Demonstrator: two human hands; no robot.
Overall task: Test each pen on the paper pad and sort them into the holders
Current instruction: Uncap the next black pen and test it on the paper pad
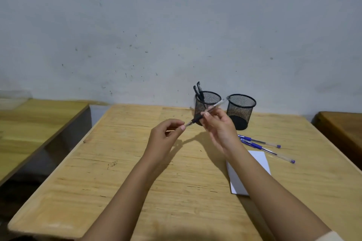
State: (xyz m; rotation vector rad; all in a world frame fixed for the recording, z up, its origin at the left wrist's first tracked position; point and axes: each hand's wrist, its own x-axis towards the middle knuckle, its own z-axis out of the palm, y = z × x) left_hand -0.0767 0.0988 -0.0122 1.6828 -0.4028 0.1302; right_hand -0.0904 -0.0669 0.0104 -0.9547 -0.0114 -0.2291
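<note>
**Uncapping a pen above the table**

Holding a pen point(203, 113) in the air in front of the holders, we grip its barrel with the right hand point(217, 125), fingers clamped round it, tip pointing left and down. The left hand point(166, 135) pinches at the tip end, thumb and forefinger together on what looks like the cap, though it is too small for us to be sure.

To do this step well, we judge it best to pull straight along the barrel rather than twist sideways, keep the right grip firm near the dark grip section, and hold on to the cap for refitting. Then we bring the tip down to the pad point(248, 170), which lies under our right forearm, partly hidden.

The pen is a slim clear plastic tube with a dark rubbery section near the tip. Behind it, the left holder point(207, 101) is a round black wire-mesh cup with dark pens point(198, 92) leaning in it; the right holder point(242, 111), of the same mesh, looks empty. Two blue pens point(262, 146) lie just beside the pad, capped, clear-barrelled. The pad is flat, white and matte. The table point(117, 162) is pale, grainy wood with scuffs and rounded edges.
</note>
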